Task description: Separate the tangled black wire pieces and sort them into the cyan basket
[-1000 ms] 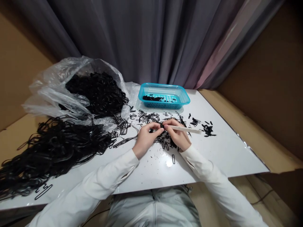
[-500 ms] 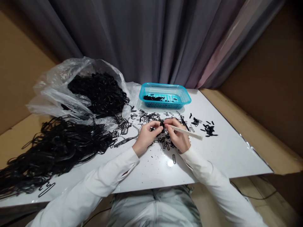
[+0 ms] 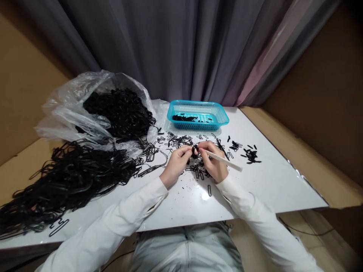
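My left hand (image 3: pixel 177 165) pinches a small black piece (image 3: pixel 194 151) between thumb and fingers, above the scattered loops. Close beside it on the right, my right hand (image 3: pixel 214 162) grips a thin white stick (image 3: pixel 224 159) whose free end points right and toward me. The right fingertips touch the same black piece. Thin black loops (image 3: pixel 200 173) lie under and around both hands on the white table (image 3: pixel 181 211). Exactly how the piece is shaped is too small to tell.
A blue basket (image 3: pixel 198 126) with black bits stands behind the hands. At left are a clear plastic bag (image 3: pixel 68 98) full of black pieces and a large tangle of black strips (image 3: pixel 76 177). Small black pieces (image 3: pixel 251 155) lie at right.
The black piece between my hands shows more fully, and my left thumb and fingers have shifted slightly left from it. The white stick stays in my right hand. The view has moved slightly.
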Demonstrator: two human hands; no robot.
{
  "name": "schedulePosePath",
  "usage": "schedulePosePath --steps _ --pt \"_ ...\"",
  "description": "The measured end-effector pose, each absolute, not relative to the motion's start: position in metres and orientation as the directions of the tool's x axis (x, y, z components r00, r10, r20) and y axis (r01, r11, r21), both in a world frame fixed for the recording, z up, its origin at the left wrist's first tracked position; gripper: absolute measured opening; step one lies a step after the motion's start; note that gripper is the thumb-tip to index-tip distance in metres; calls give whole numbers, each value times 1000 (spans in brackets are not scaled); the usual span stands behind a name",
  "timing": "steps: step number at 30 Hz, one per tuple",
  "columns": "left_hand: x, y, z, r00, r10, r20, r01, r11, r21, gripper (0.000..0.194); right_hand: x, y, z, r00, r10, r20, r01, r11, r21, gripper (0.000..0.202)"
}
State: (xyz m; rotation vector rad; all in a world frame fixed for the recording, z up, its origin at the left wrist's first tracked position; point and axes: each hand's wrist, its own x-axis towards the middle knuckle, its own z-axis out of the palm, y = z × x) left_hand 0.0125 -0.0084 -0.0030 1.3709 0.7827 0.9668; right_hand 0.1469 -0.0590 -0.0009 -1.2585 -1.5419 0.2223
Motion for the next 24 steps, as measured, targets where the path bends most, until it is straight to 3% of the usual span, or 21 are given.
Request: schedulePosePath --steps 9,16,24 --pt "9 -8 3 414 907 73 -108 -30 994 15 150 -60 -3 164 786 597 578 414 -703 11" --pt "8 -2 -2 285 955 79 -144 -39 989 18 147 -62 -1 57 776 629 600 477 -643 11" --pt "8 1 -1 276 961 26 -196 30 980 22 147 -62 -1 -17 766 643 627 509 -590 12"
